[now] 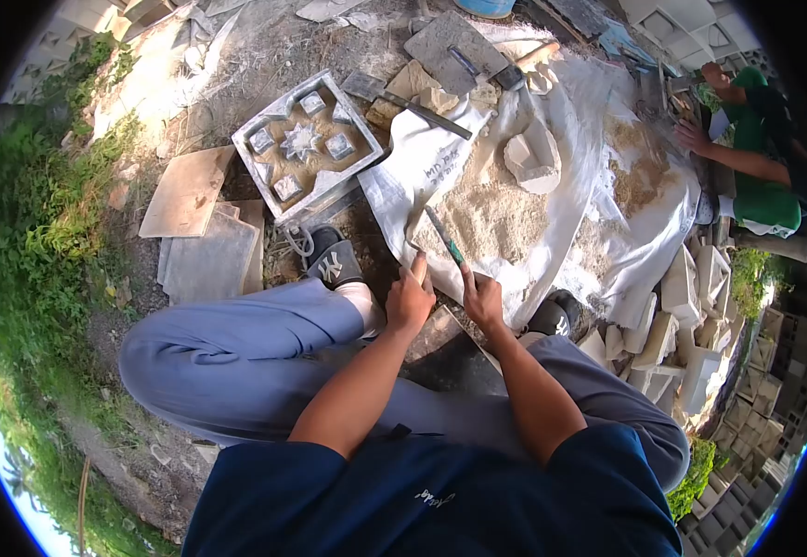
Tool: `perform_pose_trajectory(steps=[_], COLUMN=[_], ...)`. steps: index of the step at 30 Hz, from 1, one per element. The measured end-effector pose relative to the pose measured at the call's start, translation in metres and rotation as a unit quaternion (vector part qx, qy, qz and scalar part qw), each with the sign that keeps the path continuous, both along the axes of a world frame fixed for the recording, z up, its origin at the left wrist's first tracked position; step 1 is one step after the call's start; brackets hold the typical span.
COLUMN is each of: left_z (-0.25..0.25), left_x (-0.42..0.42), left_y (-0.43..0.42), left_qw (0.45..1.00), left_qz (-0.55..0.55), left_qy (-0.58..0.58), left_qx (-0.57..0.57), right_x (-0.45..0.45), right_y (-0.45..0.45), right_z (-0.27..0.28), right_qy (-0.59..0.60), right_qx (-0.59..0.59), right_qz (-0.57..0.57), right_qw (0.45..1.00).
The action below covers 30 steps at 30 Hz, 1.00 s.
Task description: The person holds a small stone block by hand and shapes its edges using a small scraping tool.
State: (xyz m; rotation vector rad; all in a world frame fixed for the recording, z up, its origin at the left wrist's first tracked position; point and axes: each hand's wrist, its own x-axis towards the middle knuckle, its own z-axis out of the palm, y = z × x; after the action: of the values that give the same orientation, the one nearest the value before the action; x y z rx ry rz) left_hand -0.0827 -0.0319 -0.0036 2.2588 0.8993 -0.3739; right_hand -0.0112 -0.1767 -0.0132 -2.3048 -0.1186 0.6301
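Green-banded tool [447,237], one in number, is held in the right hand [484,302], whose fingers are closed round its lower end; its slim tip is pointed over the edge of a single heap of pale sand [491,218]. One thin bent metal tool [410,234] is gripped by the left hand [410,302], just beside the other, its fingers curled. Beneath the sand, white sacking [426,153] is spread; one short line of dark lettering is printed or written on it, but it cannot be read with certainty.

One square mould [373,153] is set on the ground beyond the left foot; within it, one star-shaped form [300,143] is surrounded by four small squarish blocks. Beside the mould, at least three flat boards [187,192] are stacked askew. One hollowed pale chunk [533,160] is rested at the far side of the sand, and one flat grey slab [440,46] is laid farther off, with a dark-handled tool [464,63] across it. Part of one blue container [485,7] is seen at the top edge.

Two dark slides [334,265] are worn, the nearer-to-mould one marked with a white NY monogram. Small pale script is borne by the dark blue shirt [357,506]; its word cannot be made out. Pale blocks [682,288] are heaped at the right, too overlapped to be counted. One other person [763,190], in green trousers, is seen beyond them.
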Motion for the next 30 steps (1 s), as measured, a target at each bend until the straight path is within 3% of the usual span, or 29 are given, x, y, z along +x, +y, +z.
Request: perform_pose_trajectory(steps=[1, 3, 5, 7, 9, 13, 15, 17, 20, 22, 25, 27, 30], left_z=[-0.002, -0.009, -0.011, -0.002, 0.000, -0.005, 0.002, 0.006, -0.008, -0.013, -0.009, 0.001, 0.003], left_x=[0.002, 0.002, 0.005, 0.003, 0.006, 0.002, 0.005, 0.004, 0.000, 0.000, 0.000, 0.005, 0.003], left_y=[0.000, 0.000, 0.000, -0.003, 0.002, -0.001, -0.001, 0.000, -0.002, 0.000, -0.001, 0.001, -0.001], left_qw=[0.999, 1.000, 0.998, 0.999, 0.999, 0.999, 0.999, 0.999, 0.997, 0.999, 0.997, 0.999, 1.000], left_qz=[-0.022, -0.003, 0.053, 0.028, 0.006, 0.048, 0.036, 0.012, 0.000, 0.005, 0.055, -0.026, -0.005], left_qy=[-0.025, -0.012, 0.021, -0.019, -0.051, 0.011, 0.012, -0.014, -0.063, -0.038, 0.046, 0.009, -0.016], left_qx=[0.026, 0.020, -0.007, 0.003, 0.017, 0.009, 0.010, 0.033, 0.053, 0.037, -0.022, 0.023, 0.008], right_x=[-0.001, -0.006, -0.015, -0.014, -0.004, 0.002, 0.000, -0.004, 0.002, 0.005, 0.002, -0.007, -0.004], right_y=[-0.001, -0.002, -0.012, -0.013, -0.008, 0.000, -0.001, -0.011, -0.008, 0.000, 0.002, -0.006, -0.010], right_z=[-0.001, -0.002, -0.013, -0.019, -0.014, 0.005, 0.001, -0.022, -0.020, 0.000, -0.003, -0.013, -0.014], right_qy=[0.000, -0.086, -0.072, -0.038, -0.011, -0.001, -0.086, -0.040, -0.011, 0.016, -0.058, -0.086, -0.042], right_qx=[-0.002, 0.107, 0.095, -0.025, -0.047, 0.054, 0.105, -0.002, -0.046, 0.025, 0.120, 0.081, -0.014], right_qz=[0.003, -0.008, -0.010, 0.003, -0.010, -0.057, -0.050, -0.009, -0.007, -0.024, -0.015, -0.005, 0.013], right_qw=[1.000, 0.990, 0.993, 0.999, 0.999, 0.997, 0.990, 0.999, 0.999, 0.999, 0.991, 0.993, 0.999])
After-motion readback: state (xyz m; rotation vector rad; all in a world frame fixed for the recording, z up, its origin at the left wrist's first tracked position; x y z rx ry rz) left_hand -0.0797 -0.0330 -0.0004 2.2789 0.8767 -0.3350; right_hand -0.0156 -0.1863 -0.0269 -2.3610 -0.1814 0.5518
